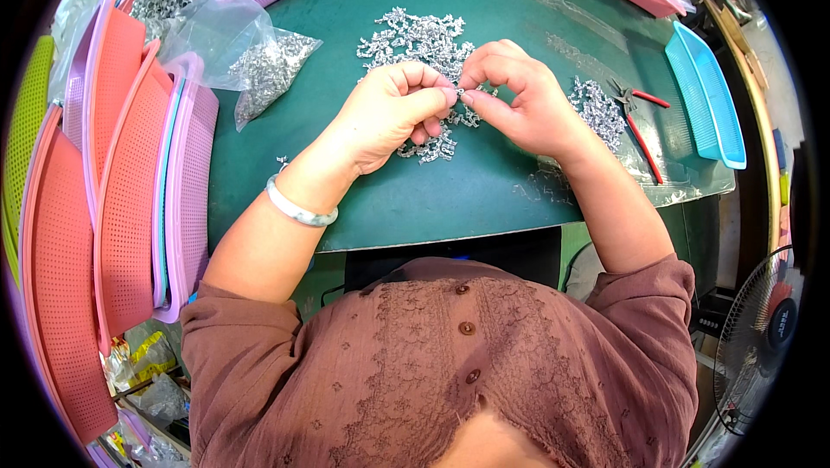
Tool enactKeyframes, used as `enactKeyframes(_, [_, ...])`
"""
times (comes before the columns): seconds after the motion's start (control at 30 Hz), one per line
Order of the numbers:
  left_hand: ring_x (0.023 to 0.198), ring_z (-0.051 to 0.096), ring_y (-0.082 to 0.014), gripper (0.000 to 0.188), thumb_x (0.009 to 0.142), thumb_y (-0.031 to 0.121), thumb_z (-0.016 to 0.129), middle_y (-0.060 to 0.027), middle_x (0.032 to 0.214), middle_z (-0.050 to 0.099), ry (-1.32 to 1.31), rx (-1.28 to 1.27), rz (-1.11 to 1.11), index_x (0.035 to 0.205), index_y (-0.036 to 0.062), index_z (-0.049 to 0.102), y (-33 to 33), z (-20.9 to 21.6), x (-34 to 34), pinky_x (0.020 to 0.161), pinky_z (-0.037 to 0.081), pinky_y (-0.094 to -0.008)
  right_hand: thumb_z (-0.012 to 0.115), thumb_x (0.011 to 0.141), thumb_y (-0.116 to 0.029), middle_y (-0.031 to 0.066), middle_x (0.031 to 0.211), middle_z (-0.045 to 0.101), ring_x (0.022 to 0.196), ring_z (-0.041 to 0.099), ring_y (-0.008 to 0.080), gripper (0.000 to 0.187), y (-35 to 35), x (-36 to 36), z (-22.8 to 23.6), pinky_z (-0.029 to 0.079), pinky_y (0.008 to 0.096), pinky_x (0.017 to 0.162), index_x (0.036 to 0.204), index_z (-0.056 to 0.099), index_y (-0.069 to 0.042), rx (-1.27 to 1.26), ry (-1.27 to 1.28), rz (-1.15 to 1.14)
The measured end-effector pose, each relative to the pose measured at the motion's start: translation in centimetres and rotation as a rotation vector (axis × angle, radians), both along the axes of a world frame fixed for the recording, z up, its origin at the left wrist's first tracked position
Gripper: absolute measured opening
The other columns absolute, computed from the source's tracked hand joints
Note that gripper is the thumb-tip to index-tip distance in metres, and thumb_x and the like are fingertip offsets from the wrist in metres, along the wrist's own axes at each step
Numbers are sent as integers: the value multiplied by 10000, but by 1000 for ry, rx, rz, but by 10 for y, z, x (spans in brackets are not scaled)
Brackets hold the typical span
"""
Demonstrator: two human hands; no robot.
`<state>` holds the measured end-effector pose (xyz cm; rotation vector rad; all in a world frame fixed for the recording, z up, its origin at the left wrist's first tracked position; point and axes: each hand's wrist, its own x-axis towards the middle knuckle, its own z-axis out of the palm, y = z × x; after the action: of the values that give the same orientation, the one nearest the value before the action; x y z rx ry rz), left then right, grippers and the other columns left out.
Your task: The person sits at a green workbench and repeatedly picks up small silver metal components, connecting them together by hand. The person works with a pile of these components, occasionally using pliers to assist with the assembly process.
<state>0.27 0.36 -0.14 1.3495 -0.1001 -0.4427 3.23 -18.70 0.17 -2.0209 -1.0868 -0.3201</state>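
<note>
The left hand [386, 112] and right hand [525, 95] pinched a small metal piece [460, 92] between them, over the silvery pile [417, 36] on the desk [380, 213]; fine fingertip work (details too tiny to read) seemed underway, next calling for steady, light pressure

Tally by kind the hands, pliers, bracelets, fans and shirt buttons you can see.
Hands: 2 (left hand, right hand)
Pliers: 1 pair
Bracelet: 1
Fan: 1
Shirt buttons: 3
Total: 8
</note>
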Motion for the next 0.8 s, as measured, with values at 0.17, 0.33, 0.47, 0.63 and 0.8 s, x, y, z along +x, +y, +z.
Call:
enactKeyframes(0.17, [564, 507, -51, 74, 828, 82, 586, 0, 692, 555, -11, 7, 3, 885, 36, 579, 1, -1, 0, 489, 404, -172, 624, 697, -38, 62, 808, 575, 796, 521, 255, 87, 1, 0, 1, 434, 339, 708, 766, 574, -54, -4, -47, 7])
enactKeyframes(0.33, [563, 509, -55, 72, 825, 76, 587, 0, 690, 554, -22, 26, -5, 885, 38, 578, 0, -1, 0, 495, 409, -176, 625, 695, -33, 64, 809, 573, 797, 520, 258, 90, 1, 0, 1, 432, 342, 708, 764, 573, -54, -3, -59, 1])
enactKeyframes(0.47, [587, 532, -70, 82, 827, 85, 578, -15, 726, 571, -5, 3, 9, 894, 38, 570, 1, 1, 1, 514, 424, -180, 620, 702, -43, 66, 811, 570, 801, 518, 262, 79, 1, 1, -2, 425, 348, 716, 770, 581, -53, -23, -70, -36])
enactKeyframes(0.63, [672, 574, -121, 106, 816, 38, 493, -68, 808, 588, 56, -150, 53, 907, 20, 544, 6, -4, 5, 576, 467, -214, 612, 712, -57, 65, 803, 552, 808, 497, 266, 60, 0, 2, -7, 420, 348, 732, 772, 602, -56, -171, -86, -82])
enactKeyframes(0.8, [700, 585, -155, 169, 782, -19, 421, -100, 837, 582, 88, -268, 83, 913, -1, 527, 8, -4, 9, 609, 491, -242, 613, 704, -59, 67, 814, 542, 820, 489, 265, 70, 3, 0, -8, 420, 347, 748, 773, 616, -56, -222, -101, -71])
